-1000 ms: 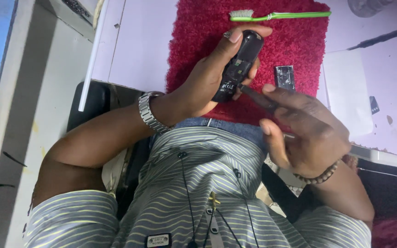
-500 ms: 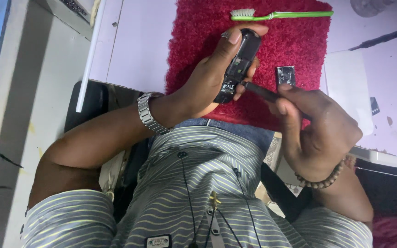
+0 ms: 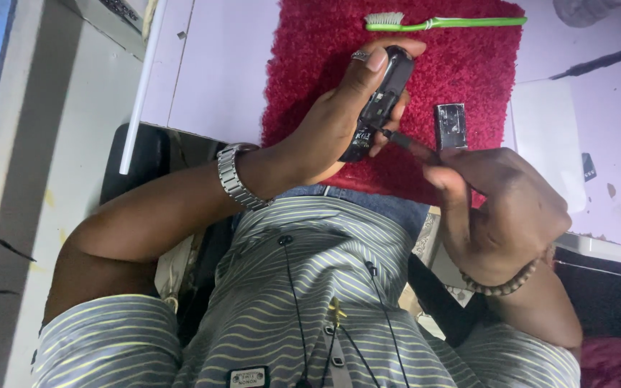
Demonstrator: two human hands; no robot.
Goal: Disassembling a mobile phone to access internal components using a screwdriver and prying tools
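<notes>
Left hand (image 3: 332, 126): my grip wraps a black phone (image 3: 376, 104), thumb laid along its upper edge, fingers behind it, wrist with a metal watch (image 3: 233, 174) toward centre left of the frame.
Right hand (image 3: 501, 215): my grip pinches a thin dark tool (image 3: 407, 141), fingertips pressed together on its shaft, beaded bracelet (image 3: 501, 284) on the wrist at lower right.
Phone: held up off the bench, in the middle of the frame over the red mat (image 3: 468, 65), its open back facing me.
Tool tip: touching the lower end of the phone, by my judgement working at something inside the case.
Done so far: the phone looks opened; a small dark flat part (image 3: 450, 126) lies on the mat just right of the phone, likely taken out of it.
Left to do: whatever the tool tip is loosening is not yet free, as far as I can see.
Change from half a second ago: my right hand sits lower and farther right in the frame, and the tool now lies flatter, pointing left into the phone's end.
Nearby: a green toothbrush (image 3: 447, 22) along the mat's top edge.
</notes>
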